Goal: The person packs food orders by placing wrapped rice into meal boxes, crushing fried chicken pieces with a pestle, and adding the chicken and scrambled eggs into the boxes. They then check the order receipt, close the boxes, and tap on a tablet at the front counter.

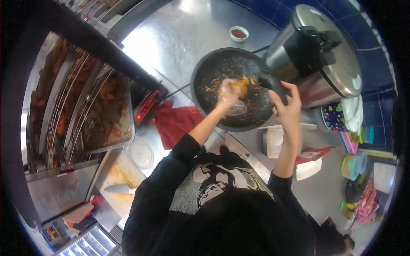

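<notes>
A wide, dark stone mortar [213,62] rests on the steel counter in front of me, with orange-brown crumbs scattered over its inside. My left hand [228,92], in a clear plastic glove, is down in the bowl and closed around a piece of orange-brown food [241,87]. At the right rim lies a dark pestle [266,81], its outer end between the thumb and fingers of my right hand [286,102]. My bare right hand partly covers that end, and the dark tones make the pestle and rim hard to separate.
At left, a glass cabinet holds trays of fried food [107,120]. A red cloth [177,124] lies beside the mortar. Beyond are a small white bowl [238,34] and a large steel cooker [288,73]. A knife [117,188] rests on a stained board [120,171]; plastic tubs [350,168] stand right.
</notes>
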### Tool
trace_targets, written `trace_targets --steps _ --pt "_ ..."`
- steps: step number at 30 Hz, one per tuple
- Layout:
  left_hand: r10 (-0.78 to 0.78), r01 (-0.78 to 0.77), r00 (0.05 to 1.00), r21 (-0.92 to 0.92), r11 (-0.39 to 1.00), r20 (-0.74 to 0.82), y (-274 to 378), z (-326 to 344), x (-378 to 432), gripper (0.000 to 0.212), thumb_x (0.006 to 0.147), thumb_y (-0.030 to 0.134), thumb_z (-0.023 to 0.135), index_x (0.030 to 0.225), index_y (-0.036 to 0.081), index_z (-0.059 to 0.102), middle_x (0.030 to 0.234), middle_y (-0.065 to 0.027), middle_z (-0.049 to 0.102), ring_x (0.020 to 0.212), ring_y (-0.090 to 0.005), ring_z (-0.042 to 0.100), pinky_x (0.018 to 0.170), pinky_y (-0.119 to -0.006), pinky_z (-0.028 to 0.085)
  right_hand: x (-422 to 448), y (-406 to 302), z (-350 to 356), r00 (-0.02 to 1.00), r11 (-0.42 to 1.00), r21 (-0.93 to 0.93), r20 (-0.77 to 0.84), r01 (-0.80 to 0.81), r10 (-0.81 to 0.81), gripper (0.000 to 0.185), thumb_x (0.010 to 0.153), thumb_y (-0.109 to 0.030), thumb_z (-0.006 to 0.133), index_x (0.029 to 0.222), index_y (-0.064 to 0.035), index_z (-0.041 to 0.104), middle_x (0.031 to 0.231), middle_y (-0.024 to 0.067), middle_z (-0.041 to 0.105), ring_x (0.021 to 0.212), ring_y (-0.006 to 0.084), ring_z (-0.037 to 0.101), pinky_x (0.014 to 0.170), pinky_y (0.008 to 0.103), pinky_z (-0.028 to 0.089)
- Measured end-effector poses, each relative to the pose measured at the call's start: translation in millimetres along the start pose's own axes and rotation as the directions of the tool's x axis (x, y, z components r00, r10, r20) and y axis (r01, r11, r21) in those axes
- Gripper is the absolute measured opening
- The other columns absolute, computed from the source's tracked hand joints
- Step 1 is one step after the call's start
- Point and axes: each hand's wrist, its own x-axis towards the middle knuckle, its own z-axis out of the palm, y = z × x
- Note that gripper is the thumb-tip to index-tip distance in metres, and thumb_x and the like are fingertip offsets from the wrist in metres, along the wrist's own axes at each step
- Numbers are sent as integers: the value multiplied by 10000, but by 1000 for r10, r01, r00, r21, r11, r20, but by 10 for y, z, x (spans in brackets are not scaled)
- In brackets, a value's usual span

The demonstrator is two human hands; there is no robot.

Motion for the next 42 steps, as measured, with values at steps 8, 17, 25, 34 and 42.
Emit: trace_targets --steps 8,17,25,34,42 --pt "406 -383 906 631 674 116 1138 -675 -200 280 821 195 668 1069 77 613 1177 -158 605 1085 -335 578 931 -420 453 349 97 79 980 877 -439 94 197 -173 410 749 -251 742 1021 6 575 946 257 652 924 374 649 789 382 487" --pt "741 29 644 973 227 -192 1862 -2653 -1137 163 905 47 535 1061 28 578 1131 -155 622 1062 -312 580 951 -446 456 915 477 397 917 689 -680 395 251 56 414 735 -231 722 1050 16 614 967 268 646 936 397 631 802 433 497" --pt "846 171 513 983 63 -144 1325 -2865 -423 383 999 317 357 933 55 629 964 -103 661 903 -327 614 853 -468 477 1031 640 655 931 563 -778 363 278 42 407 714 -227 736 985 55 621 925 245 659 855 348 661 758 392 509" --pt "680 268 691 961 73 -245 1284 -3029 33 307 940 326 485 906 41 596 1010 -166 628 948 -341 596 847 -480 437 982 600 676 932 574 -789 342 218 116 419 704 -232 718 1041 -2 623 992 242 651 936 387 637 854 440 500" --pt "739 -371 636 752 545 -222 1341 -2026 -425 207 943 155 481 1099 19 482 1248 -209 512 1163 -329 495 1010 -416 380 764 958 670 941 673 -668 312 317 -133 425 702 -229 742 1043 0 628 956 249 659 921 368 648 830 420 502"
